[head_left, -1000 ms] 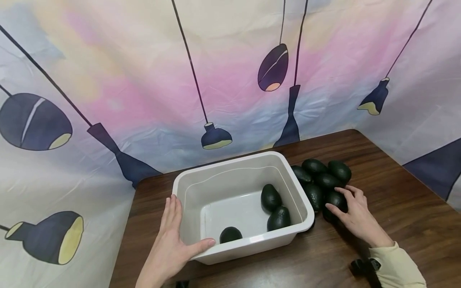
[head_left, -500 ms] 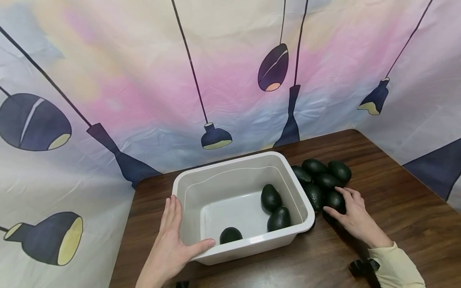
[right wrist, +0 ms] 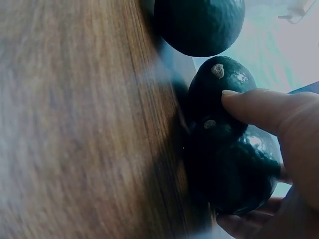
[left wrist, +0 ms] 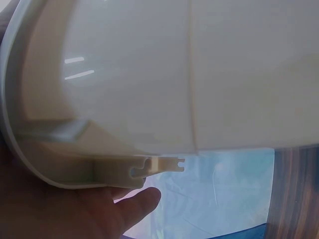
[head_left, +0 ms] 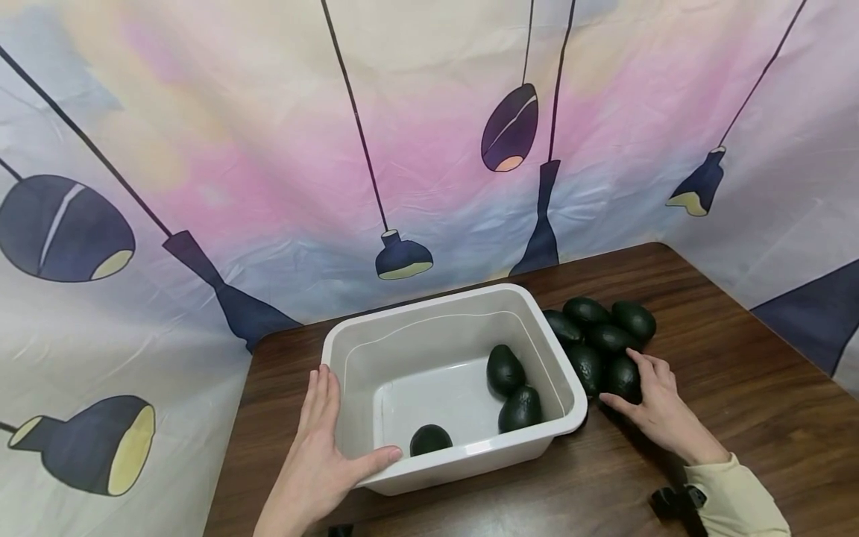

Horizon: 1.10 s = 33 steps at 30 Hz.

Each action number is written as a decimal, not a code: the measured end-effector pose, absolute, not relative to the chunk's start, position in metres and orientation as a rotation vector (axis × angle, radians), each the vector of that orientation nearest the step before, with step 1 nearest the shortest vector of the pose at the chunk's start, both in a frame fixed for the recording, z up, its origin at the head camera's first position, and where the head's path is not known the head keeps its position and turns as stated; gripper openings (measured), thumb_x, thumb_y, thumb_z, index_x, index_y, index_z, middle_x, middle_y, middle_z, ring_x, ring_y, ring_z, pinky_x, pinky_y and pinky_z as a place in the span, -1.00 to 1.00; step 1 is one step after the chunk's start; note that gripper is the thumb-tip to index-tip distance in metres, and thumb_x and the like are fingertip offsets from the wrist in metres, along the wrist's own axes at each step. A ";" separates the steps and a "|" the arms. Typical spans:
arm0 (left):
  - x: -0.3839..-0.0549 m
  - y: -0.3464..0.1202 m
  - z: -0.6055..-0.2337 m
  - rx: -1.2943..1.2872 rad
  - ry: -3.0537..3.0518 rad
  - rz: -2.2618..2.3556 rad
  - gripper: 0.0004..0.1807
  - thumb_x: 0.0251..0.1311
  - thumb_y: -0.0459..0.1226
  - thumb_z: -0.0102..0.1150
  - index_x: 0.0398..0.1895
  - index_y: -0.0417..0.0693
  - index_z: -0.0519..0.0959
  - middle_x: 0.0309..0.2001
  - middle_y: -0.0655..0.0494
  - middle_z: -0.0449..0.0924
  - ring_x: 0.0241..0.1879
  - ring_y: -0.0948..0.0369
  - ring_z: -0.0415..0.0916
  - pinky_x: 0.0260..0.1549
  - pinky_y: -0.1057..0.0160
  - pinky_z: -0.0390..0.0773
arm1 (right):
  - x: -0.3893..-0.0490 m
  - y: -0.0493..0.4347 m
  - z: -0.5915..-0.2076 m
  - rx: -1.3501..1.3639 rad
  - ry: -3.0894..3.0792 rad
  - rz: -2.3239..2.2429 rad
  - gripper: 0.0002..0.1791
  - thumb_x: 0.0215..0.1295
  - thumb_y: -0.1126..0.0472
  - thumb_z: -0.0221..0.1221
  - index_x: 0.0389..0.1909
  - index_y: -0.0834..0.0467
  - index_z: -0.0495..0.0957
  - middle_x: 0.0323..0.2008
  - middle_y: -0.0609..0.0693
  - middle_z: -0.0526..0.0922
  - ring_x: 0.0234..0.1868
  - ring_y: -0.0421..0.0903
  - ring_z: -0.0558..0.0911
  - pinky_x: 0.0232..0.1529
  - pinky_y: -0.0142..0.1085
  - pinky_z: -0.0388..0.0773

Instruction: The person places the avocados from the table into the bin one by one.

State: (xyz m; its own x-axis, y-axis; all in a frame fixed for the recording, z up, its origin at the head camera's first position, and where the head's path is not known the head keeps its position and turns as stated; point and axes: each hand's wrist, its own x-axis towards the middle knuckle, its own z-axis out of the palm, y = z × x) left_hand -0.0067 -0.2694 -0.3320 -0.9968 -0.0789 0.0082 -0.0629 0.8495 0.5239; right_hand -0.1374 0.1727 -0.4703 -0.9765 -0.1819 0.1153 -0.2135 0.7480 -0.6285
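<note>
A white plastic tub [head_left: 429, 317] stands on the table with three dark green avocados inside, one of them [head_left: 505, 371] by the right wall. My left hand [head_left: 321, 455] rests on its near left corner, fingers straight along the left side and thumb over the front rim; in the left wrist view the fingertips [left wrist: 142, 201] show below the rim. Right of the tub, my right hand [head_left: 671, 418] holds the nearest avocado [head_left: 622, 377] of a cluster between thumb and fingers. The right wrist view shows this avocado [right wrist: 234, 169] low beside the wooden surface, thumb [right wrist: 244, 105] across it.
Several more avocados [head_left: 609, 338] lie bunched against the tub's right side, on the brown wooden table [head_left: 731, 373]. A patterned cloth [head_left: 268, 149] hangs close behind the table's back edge. A black strap piece [head_left: 678, 500] sits at my right sleeve [head_left: 734, 496].
My right hand has shifted slightly left and toward me, its thumb further around the near side of the avocado. The left hand and tub stay put.
</note>
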 end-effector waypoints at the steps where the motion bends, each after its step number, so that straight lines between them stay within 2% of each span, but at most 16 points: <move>1: -0.007 -0.269 -0.332 0.115 -2.994 -0.846 0.41 -0.27 0.41 0.25 0.48 -0.11 -0.28 0.47 0.15 -0.56 0.44 0.11 -0.53 0.23 -0.21 0.00 | -0.138 0.173 -0.471 0.332 -2.887 1.043 0.06 0.11 -0.11 0.31 0.36 0.42 -0.04 0.15 0.52 0.03 0.15 0.45 0.07 -0.05 0.31 0.19; 8: -0.007 -0.269 -0.332 0.099 -2.985 -0.848 0.41 -0.27 0.40 0.26 0.48 -0.15 -0.25 0.47 0.14 -0.55 0.44 0.09 -0.51 0.24 -0.20 0.00 | -0.136 0.174 -0.472 0.358 -2.846 1.014 0.07 0.01 -0.04 0.40 0.33 0.44 0.02 0.11 0.53 0.08 0.11 0.43 0.12 -0.08 0.28 0.23; 15: -0.008 -0.269 -0.333 0.096 -2.986 -0.852 0.41 -0.26 0.39 0.27 0.48 -0.15 -0.26 0.47 0.14 -0.56 0.44 0.11 -0.53 0.24 -0.22 -0.01 | -0.135 0.176 -0.466 0.321 -2.834 1.021 0.06 -0.02 -0.10 0.40 0.32 0.42 0.09 0.08 0.49 0.13 0.08 0.40 0.17 -0.09 0.28 0.25; 21: -0.008 -0.271 -0.334 0.102 -2.989 -0.851 0.41 -0.25 0.38 0.27 0.48 -0.12 -0.29 0.47 0.13 -0.56 0.44 0.12 -0.55 0.23 -0.24 -0.01 | -0.135 0.179 -0.454 0.295 -2.850 1.039 0.11 0.00 -0.19 0.35 0.37 0.37 0.04 0.13 0.49 0.10 0.10 0.41 0.18 -0.11 0.30 0.26; 33: -0.007 -0.271 -0.334 0.093 -2.984 -0.852 0.40 -0.25 0.39 0.26 0.48 -0.12 -0.28 0.47 0.13 -0.56 0.44 0.10 -0.54 0.23 -0.23 0.00 | -0.132 0.179 -0.419 0.286 -2.750 1.077 0.10 0.01 -0.17 0.35 0.44 0.21 -0.01 0.19 0.43 0.08 0.11 0.38 0.22 -0.10 0.32 0.22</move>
State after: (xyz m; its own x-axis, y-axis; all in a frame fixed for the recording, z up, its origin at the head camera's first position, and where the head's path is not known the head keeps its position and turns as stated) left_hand -0.0075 -0.2710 -0.3344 -0.9975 -0.0677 0.0194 -0.0472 0.8477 0.5284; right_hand -0.1324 0.1795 -0.4193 -0.9665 -0.1143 0.2299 -0.2400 0.7202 -0.6509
